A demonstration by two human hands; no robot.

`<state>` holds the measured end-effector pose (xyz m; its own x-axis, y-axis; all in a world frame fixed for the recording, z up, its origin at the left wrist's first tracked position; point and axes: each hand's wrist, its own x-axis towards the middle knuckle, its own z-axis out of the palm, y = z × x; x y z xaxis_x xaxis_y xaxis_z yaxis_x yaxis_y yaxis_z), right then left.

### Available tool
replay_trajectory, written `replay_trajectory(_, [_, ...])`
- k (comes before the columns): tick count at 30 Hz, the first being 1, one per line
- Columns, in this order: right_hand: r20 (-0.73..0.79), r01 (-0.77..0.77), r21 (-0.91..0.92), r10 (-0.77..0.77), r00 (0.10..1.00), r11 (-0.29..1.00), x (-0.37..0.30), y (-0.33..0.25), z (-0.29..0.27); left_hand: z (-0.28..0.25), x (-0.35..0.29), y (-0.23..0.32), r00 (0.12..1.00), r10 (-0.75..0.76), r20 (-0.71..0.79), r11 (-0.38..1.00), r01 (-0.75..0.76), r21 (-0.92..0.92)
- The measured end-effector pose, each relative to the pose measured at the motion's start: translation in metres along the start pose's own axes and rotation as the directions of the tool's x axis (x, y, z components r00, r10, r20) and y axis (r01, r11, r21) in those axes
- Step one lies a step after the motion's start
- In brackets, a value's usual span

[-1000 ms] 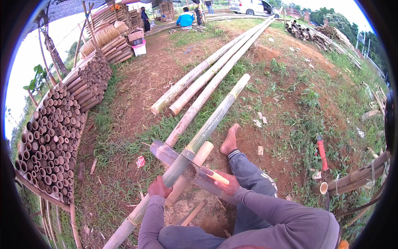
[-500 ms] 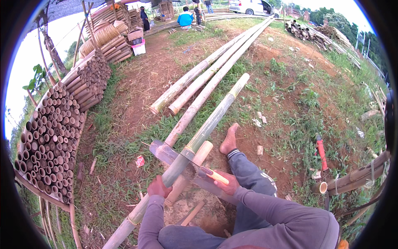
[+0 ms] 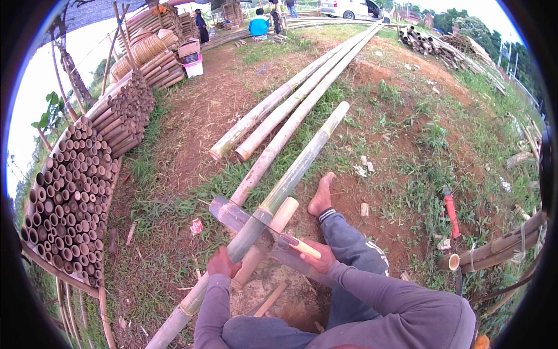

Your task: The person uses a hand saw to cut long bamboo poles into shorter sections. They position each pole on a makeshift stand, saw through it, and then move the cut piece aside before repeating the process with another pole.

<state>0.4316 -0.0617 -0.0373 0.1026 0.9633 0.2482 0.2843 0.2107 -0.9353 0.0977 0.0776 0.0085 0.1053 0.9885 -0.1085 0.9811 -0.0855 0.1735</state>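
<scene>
A green bamboo pole slants from the lower left up toward the upper middle. My left hand is closed around it, left of the saw. The light wooden handle of a hand saw sits in my right hand, fingers wrapped round it. Its thin dark blade lies across the pole near a node; how deep it has cut cannot be made out. Beneath the pole, a grey bamboo piece and a shorter pale bamboo piece cross under it.
Long bamboo poles lie on the ground ahead. Cut bamboo tubes are stacked at left. A red-handled tool stands at right, near tied bamboo. My bare foot rests beyond the saw. People and a white vehicle are far off.
</scene>
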Motion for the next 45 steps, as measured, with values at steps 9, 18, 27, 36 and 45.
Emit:
replay_trajectory(9, [-0.007,0.019,-0.009,-0.019,1.000,1.000,0.001,-0.007,0.001,-0.003,-0.001,-0.002,1.000,-0.012,-0.001,1.000,0.012,0.005])
replay_trajectory(18, [0.002,-0.027,0.013,0.027,1.000,1.000,0.000,-0.003,0.000,-0.001,0.000,0.000,1.000,-0.010,0.011,1.000,0.010,0.017])
replay_trajectory(27, [0.010,-0.004,-0.011,0.004,1.000,1.000,0.000,-0.001,-0.002,-0.004,-0.002,0.002,1.000,-0.004,0.010,1.000,0.004,0.003])
replay_trajectory(36, [-0.006,-0.033,0.032,0.033,0.999,0.999,-0.002,-0.001,0.001,-0.001,-0.003,0.003,1.000,-0.010,0.015,1.000,0.010,0.001])
replay_trajectory(45, [-0.011,0.009,-0.047,-0.009,1.000,0.999,0.000,0.004,0.000,-0.007,-0.003,0.004,0.999,-0.020,0.035,1.000,0.020,0.005])
